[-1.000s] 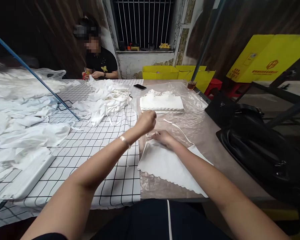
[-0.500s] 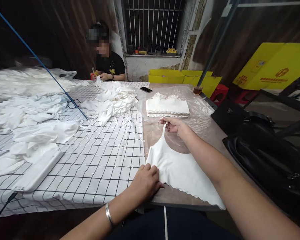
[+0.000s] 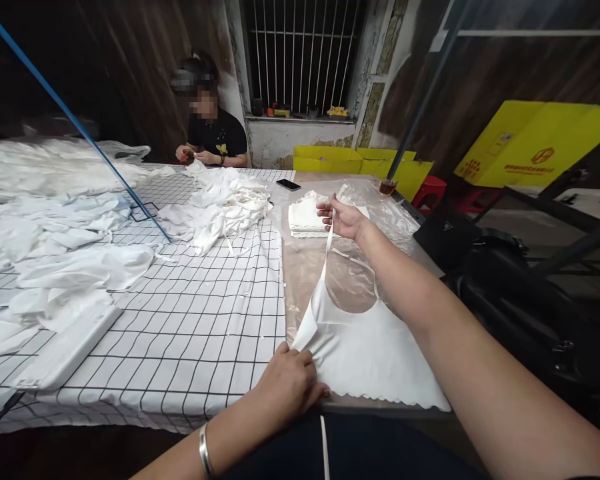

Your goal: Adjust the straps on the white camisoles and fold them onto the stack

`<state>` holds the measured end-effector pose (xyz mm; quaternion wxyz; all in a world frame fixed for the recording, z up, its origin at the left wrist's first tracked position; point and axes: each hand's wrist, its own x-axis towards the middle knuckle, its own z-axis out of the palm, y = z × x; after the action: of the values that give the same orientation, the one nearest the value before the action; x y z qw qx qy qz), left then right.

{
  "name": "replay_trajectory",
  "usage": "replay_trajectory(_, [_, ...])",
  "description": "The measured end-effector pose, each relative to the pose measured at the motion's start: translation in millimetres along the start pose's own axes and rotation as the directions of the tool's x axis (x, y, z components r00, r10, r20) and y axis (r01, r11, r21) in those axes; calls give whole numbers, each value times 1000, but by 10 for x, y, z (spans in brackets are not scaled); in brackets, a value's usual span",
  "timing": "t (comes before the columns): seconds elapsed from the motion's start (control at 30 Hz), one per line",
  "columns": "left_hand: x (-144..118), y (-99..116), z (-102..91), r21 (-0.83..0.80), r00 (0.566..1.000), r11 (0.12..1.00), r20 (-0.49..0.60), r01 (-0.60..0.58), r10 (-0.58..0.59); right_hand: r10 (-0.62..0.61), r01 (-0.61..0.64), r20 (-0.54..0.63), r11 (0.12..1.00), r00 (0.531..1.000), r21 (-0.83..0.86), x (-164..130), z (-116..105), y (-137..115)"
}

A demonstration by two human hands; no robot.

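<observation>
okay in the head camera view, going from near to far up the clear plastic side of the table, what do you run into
Left hand on the hem corner of the white scallop-edged camisole → right hand pinching its thin white strap → folded stack of white garments → black phone → yellow crates.

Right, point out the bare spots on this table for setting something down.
The checked cloth is bare between the loose white pile and the left hand. Bare plastic sheet lies between the folded stack and the white garment. The table's left side is crowded with white fabric.
</observation>
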<state>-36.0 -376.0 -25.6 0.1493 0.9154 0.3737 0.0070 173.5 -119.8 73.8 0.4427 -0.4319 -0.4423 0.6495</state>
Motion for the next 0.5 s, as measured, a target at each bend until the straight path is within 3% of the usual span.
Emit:
replay_trajectory(0.17, [4,-170,-110,-162,969,956,42,246,-242,-75,109,266,987,961,-114,-159,-157,-35])
replay_trajectory(0.23, [40,-302,-175,-295,939,895,19,333,-343,-52,126,336,972,941,-201,-247,-228,-62])
replay_trajectory(0.3, [137,-421,-270,-519,913,781,-3,347,-408,-20,139,402,953,915,-269,-363,-231,-118])
replay_trajectory(0.33, [210,-463,-325,-664,904,672,14,327,-426,-15,157,432,943,902,-295,-440,-194,-158])
replay_trajectory(0.4, [388,-498,-432,-907,909,312,149,282,-389,-25,219,490,914,871,-342,-645,-37,-245])
replay_trajectory(0.47, [571,-470,-506,-950,926,-116,309,290,-217,6,266,553,872,833,-410,-928,187,-314])
replay_trajectory(0.5, [650,-442,-523,-913,930,-270,347,306,-120,36,276,579,854,815,-441,-1092,297,-331])
